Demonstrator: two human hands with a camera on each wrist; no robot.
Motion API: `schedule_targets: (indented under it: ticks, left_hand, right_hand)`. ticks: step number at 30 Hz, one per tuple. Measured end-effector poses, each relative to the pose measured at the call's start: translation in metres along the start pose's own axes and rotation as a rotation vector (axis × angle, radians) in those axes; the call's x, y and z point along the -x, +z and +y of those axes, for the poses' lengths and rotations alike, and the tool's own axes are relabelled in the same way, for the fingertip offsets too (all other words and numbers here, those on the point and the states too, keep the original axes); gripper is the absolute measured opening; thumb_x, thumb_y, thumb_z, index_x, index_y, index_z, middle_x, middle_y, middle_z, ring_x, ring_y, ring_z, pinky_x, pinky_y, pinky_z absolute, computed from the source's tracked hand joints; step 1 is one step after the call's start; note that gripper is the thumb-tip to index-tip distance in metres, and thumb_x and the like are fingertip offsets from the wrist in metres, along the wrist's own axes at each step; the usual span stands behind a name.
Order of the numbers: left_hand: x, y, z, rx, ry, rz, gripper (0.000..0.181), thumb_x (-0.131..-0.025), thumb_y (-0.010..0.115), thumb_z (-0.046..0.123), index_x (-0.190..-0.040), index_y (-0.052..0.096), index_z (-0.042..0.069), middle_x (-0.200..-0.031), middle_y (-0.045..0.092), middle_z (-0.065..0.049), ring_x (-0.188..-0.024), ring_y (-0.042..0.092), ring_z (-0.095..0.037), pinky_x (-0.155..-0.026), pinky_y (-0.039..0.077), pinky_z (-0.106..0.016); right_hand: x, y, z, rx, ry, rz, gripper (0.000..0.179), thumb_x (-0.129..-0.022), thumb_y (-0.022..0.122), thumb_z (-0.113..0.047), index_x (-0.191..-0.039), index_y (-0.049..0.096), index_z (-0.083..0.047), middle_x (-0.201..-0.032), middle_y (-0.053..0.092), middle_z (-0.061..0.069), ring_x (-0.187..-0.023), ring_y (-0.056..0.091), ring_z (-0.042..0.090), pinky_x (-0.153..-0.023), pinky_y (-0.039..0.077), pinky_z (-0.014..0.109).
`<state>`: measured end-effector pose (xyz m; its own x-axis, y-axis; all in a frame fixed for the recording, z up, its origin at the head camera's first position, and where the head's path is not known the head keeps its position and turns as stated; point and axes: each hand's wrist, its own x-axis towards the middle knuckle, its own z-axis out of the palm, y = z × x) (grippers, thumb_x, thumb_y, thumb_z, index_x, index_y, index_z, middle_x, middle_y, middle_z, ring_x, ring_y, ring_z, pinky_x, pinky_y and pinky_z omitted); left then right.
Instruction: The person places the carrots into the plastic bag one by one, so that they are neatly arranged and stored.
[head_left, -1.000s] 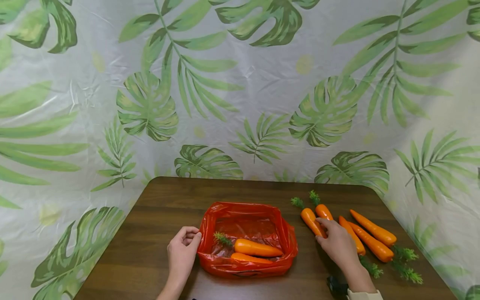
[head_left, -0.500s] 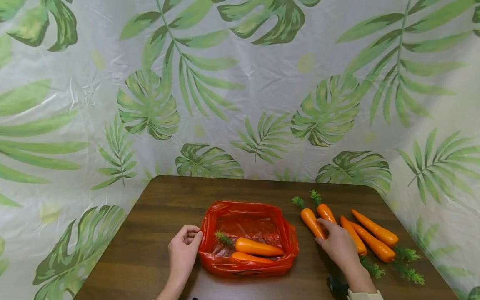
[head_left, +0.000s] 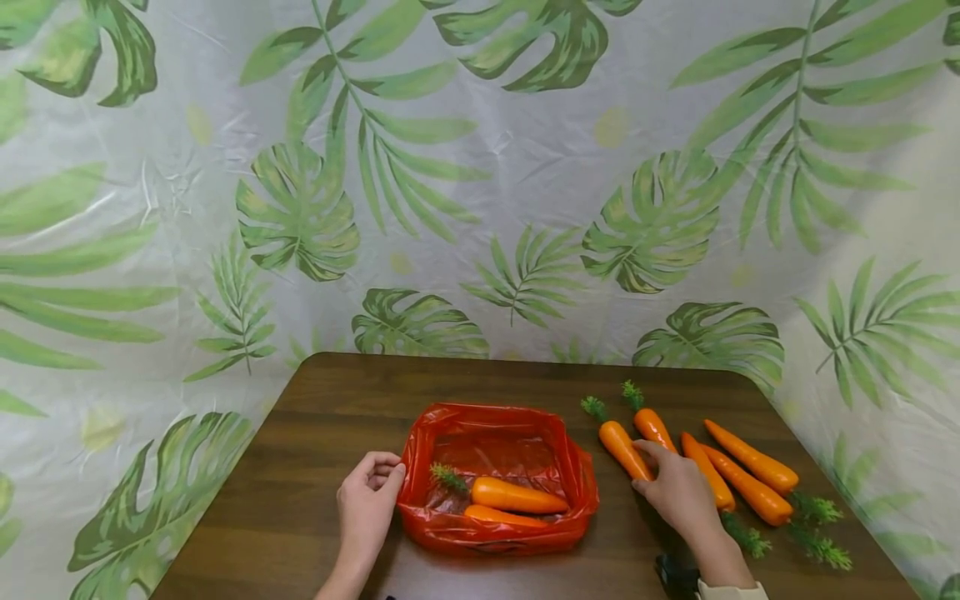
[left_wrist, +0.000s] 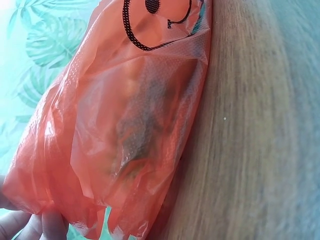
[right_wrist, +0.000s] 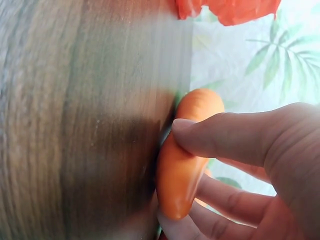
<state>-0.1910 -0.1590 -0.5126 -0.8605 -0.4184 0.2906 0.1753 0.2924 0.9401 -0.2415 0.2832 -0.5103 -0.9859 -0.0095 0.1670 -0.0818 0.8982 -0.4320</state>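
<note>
A red plastic bag (head_left: 491, 546) stands open-mouthed on the table, with two orange carrots (head_left: 517, 495) lying inside; the front one is partly hidden by the rim. My left hand (head_left: 367, 500) pinches the bag's left edge. In the left wrist view, its fingers (left_wrist: 52, 224) touch the gathered plastic, and dark contents show blurred through the wall. To the right of the bag, my right hand (head_left: 681, 492) holds the tapered end of a carrot (head_left: 621, 443) whose green top points away. The right wrist view has the thumb pressed on this carrot (right_wrist: 182, 170), with fingers on its other side.
Another carrot (head_left: 652, 427) lies just beyond the right hand, its top also pointing away. Several more carrots (head_left: 750, 457) lie to the right with leafy tops toward the near side. The brown table (head_left: 330, 417) ends at a leaf-patterned curtain (head_left: 525, 167).
The carrot in my right hand has shifted very slightly toward the near side. My left hand stays on the bag's edge, and the bag keeps its place.
</note>
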Motion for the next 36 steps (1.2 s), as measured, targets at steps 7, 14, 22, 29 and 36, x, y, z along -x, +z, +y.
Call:
schedule_targets:
  ticks: [7, 14, 22, 29, 36]
  left_hand:
    - [-0.0015, -0.0006, -0.0007, -0.005, 0.002, -0.003, 0.005, -0.087, 0.076, 0.007, -0.091, 0.073, 0.007, -0.077, 0.068, -0.003, -0.064, 0.064, -0.015, -0.058, 0.05, -0.022]
    - [-0.0013, -0.0006, -0.0008, -0.015, -0.004, -0.006, 0.006, -0.087, 0.078, 0.009, -0.09, 0.073, 0.012, -0.077, 0.069, -0.001, -0.065, 0.065, -0.015, -0.058, 0.05, -0.024]
    - [-0.0015, -0.0006, -0.0007, -0.005, -0.001, -0.006, 0.006, -0.087, 0.078, 0.009, -0.09, 0.073, 0.011, -0.078, 0.069, -0.001, -0.065, 0.065, -0.016, -0.057, 0.051, -0.024]
    - [-0.0013, -0.001, -0.002, 0.003, -0.004, -0.008, 0.006, -0.087, 0.077, 0.008, -0.09, 0.073, 0.01, -0.078, 0.068, -0.002, -0.064, 0.065, -0.016, -0.056, 0.051, -0.024]
    - [-0.0013, 0.0007, -0.002, -0.004, -0.002, -0.004, 0.006, -0.087, 0.078, 0.009, -0.089, 0.073, 0.013, -0.078, 0.069, -0.002, -0.065, 0.066, -0.016, -0.057, 0.052, -0.025]
  right_hand:
    - [0.0004, -0.0008, -0.0011, 0.003, 0.009, -0.001, 0.063, -0.075, 0.088, -0.015, -0.133, 0.064, -0.013, -0.103, 0.072, 0.01, -0.063, 0.06, 0.019, -0.05, 0.044, 0.036]
    - [0.002, -0.0009, -0.0015, -0.003, 0.015, -0.004, 0.063, -0.074, 0.089, -0.016, -0.132, 0.064, -0.015, -0.102, 0.072, 0.008, -0.064, 0.06, 0.019, -0.049, 0.043, 0.036]
    - [0.0022, -0.004, -0.0049, 0.0, 0.006, 0.002, 0.062, -0.074, 0.089, -0.015, -0.132, 0.065, -0.013, -0.104, 0.072, 0.011, -0.064, 0.061, 0.019, -0.049, 0.043, 0.036]
    - [0.0029, -0.0043, -0.0065, 0.005, -0.004, 0.001, 0.061, -0.074, 0.089, -0.015, -0.13, 0.066, -0.013, -0.106, 0.073, 0.011, -0.07, 0.065, 0.023, -0.051, 0.045, 0.037]
    - [0.0016, -0.0051, -0.0064, 0.008, -0.008, 0.005, 0.061, -0.075, 0.089, -0.016, -0.131, 0.065, -0.014, -0.105, 0.073, 0.01, -0.069, 0.064, 0.022, -0.051, 0.044, 0.036]
